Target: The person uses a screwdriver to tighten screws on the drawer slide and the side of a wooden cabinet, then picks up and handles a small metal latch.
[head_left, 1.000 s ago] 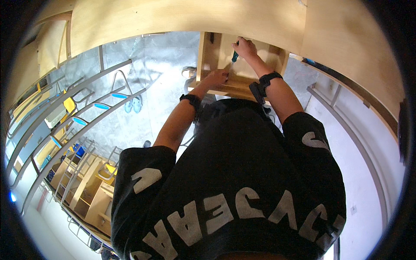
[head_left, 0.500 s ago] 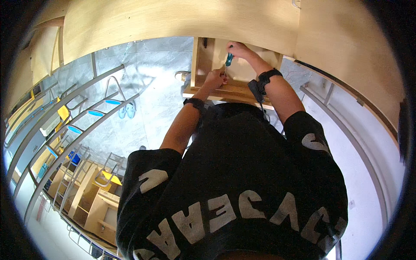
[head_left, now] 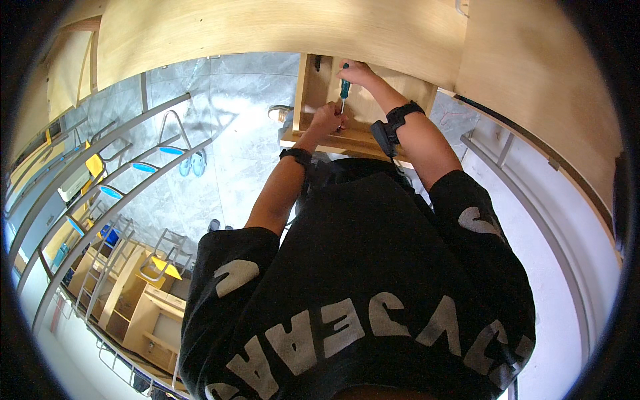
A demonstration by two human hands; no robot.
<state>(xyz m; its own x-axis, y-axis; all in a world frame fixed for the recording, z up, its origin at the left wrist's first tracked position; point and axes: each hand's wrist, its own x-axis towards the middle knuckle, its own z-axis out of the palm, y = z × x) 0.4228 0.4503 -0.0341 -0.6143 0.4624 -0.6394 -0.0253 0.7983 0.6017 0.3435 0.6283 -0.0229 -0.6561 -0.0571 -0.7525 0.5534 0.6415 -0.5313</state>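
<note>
black short-sleeved shirt (head_left: 373, 267) with pale lettering, black wristbands (head_left: 403, 113).

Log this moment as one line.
right hand: grips teal-handled screwdriver | left hand: at its tip | on: light wooden furniture piece

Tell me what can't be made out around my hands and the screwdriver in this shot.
- Head view: the screwdriver tip and any screw, hidden behind the left hand.
- Head view: the right hand covers the handle's top, so its grip is unclear.
- Head view: the wooden piece is too small and bent by the fisheye to identify; its lower part is hidden by the black shirt.
</note>
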